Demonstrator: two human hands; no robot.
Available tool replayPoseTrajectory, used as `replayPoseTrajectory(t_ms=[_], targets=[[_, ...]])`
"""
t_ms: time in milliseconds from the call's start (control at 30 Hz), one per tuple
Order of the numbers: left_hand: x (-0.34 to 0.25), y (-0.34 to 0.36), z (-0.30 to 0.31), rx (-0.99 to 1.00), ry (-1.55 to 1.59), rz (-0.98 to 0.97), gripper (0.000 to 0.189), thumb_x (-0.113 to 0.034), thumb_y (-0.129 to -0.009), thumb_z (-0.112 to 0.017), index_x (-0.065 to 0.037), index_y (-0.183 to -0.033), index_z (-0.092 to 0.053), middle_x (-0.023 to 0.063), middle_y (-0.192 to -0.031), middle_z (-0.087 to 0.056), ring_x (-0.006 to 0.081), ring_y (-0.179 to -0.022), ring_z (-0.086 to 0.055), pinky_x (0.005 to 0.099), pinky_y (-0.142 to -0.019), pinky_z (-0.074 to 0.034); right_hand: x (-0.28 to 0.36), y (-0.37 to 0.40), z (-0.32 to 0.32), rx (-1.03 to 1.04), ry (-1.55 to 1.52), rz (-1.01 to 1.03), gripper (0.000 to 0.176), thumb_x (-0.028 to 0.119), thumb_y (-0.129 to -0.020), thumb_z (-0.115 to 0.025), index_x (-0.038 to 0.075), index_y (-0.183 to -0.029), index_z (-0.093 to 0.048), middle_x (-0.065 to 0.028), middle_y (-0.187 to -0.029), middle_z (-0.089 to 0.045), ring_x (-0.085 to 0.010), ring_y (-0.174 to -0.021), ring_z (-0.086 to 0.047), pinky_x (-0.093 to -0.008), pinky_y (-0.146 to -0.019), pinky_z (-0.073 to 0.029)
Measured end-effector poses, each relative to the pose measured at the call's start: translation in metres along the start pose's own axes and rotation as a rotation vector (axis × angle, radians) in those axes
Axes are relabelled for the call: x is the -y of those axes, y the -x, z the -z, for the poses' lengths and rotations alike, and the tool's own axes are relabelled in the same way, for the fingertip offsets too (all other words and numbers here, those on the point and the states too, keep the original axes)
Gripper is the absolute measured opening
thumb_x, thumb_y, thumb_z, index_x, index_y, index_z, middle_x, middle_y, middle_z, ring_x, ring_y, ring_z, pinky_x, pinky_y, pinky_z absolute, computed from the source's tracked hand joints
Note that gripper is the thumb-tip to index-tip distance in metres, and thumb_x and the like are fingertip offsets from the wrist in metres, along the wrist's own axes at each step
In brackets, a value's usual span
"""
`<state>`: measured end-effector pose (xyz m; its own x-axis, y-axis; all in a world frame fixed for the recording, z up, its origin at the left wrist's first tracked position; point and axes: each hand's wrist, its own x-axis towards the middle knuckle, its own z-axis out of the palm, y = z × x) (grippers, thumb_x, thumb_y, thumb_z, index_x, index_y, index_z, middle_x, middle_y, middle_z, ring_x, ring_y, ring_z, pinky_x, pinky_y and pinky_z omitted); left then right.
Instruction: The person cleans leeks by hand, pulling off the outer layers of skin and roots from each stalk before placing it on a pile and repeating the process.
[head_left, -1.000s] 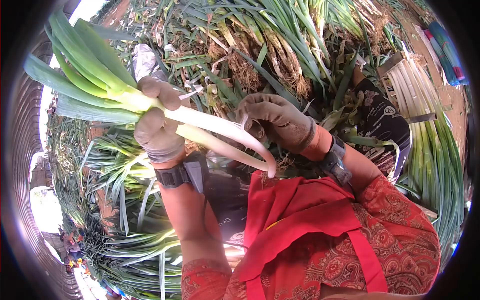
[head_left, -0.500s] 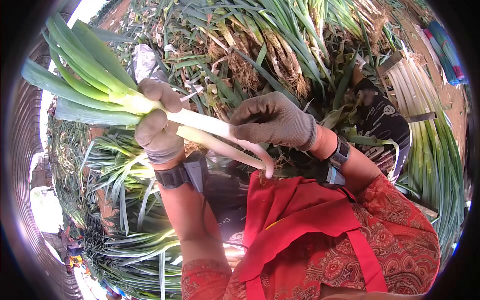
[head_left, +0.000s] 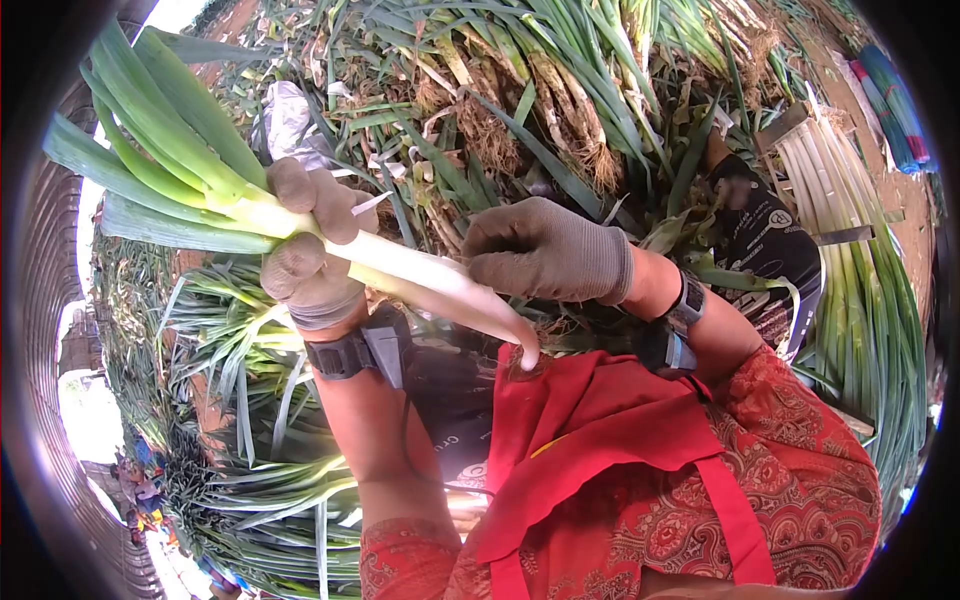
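Note:
My left hand [head_left: 312, 278], in a grey-brown glove, is wrapped round a leek [head_left: 410, 268] just below where its leaves fan out. The green leaves spread to the upper left, and the white shaft slants down right to a bent tip above the red apron [head_left: 600, 430]. A second pale length lies close along the shaft's underside. My right hand [head_left: 550, 250], gloved too, has its fingers curled in at the shaft's upper edge. What its fingertips hold, if anything, is hidden. A thin pale strip sticks out by my left fingers.
Rooted leeks [head_left: 570, 110] lie piled ahead over leaf litter. At right, cleaned leeks [head_left: 860, 270] lie bundled in a rack beside a black printed sheet [head_left: 760, 230]. More leeks [head_left: 270, 500] are heaped at lower left. Rolled coloured plastic [head_left: 890, 105] lies at far right.
The lower pale length, which hung apart from the shaft, now lies against it. The leek's tip has shifted slightly down and left. My right hand has hardly moved.

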<state>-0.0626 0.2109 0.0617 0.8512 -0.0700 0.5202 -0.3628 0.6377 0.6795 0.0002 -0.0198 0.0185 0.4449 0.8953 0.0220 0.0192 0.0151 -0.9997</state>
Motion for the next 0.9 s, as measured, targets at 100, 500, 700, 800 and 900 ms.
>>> replayPoseTrajectory(t_ms=[100, 500, 700, 800, 900], targets=[[0.001, 0.000, 0.000, 0.036, 0.023, 0.010, 0.039, -0.005, -0.073, -0.073, -0.007, -0.105, -0.052, 0.0072, -0.082, -0.055, 0.0143, -0.065, -0.049, 0.0270, -0.058, -0.039, 0.000, 0.004, -0.003, 0.024, -0.271, -0.175, 0.032, 0.024, -0.083, -0.064, -0.005, -0.097, -0.065, -0.0137, -0.077, -0.062, -0.0142, -0.072, -0.058, -0.0298, -0.069, -0.047], [0.005, -0.006, -0.007, 0.081, 0.005, 0.038, 0.040, -0.005, -0.073, -0.076, -0.007, -0.105, -0.052, 0.0077, -0.079, -0.057, 0.0143, -0.057, -0.047, 0.0271, -0.053, -0.038, -0.001, 0.009, -0.001, 0.105, 0.038, 0.189, 0.021, 0.014, -0.092, -0.062, -0.003, -0.104, -0.065, -0.0056, -0.084, -0.067, -0.0103, -0.077, -0.060, -0.0274, -0.073, -0.050], [0.017, -0.005, -0.008, 0.084, 0.046, -0.036, 0.036, -0.008, -0.074, -0.080, -0.008, -0.099, -0.054, 0.0032, -0.088, -0.058, 0.0137, -0.058, -0.052, 0.0253, -0.049, -0.039, -0.001, 0.009, -0.008, 0.214, -0.258, -0.156, 0.030, 0.023, -0.089, -0.063, -0.004, -0.101, -0.068, -0.0071, -0.084, -0.068, -0.0108, -0.076, -0.063, -0.0266, -0.068, -0.051], [0.018, -0.001, -0.015, 0.013, 0.021, -0.043, 0.034, -0.009, -0.073, -0.081, -0.008, -0.095, -0.054, 0.0016, -0.089, -0.057, 0.0136, -0.059, -0.053, 0.0242, -0.047, -0.039, -0.018, 0.007, -0.011, 0.294, -0.459, -0.286, 0.025, 0.019, -0.091, -0.063, -0.002, -0.105, -0.067, -0.0034, -0.093, -0.068, -0.0086, -0.084, -0.062, -0.0249, -0.075, -0.050], [0.018, 0.000, -0.013, -0.029, 0.077, -0.084, 0.035, -0.009, -0.073, -0.080, -0.008, -0.096, -0.053, 0.0026, -0.088, -0.056, 0.0137, -0.058, -0.053, 0.0244, -0.048, -0.040, -0.043, 0.011, -0.018, 0.112, -0.647, -0.385, 0.029, 0.021, -0.093, -0.061, -0.004, -0.109, -0.063, -0.0076, -0.100, -0.068, -0.0140, -0.090, -0.065, -0.0281, -0.082, -0.051]])
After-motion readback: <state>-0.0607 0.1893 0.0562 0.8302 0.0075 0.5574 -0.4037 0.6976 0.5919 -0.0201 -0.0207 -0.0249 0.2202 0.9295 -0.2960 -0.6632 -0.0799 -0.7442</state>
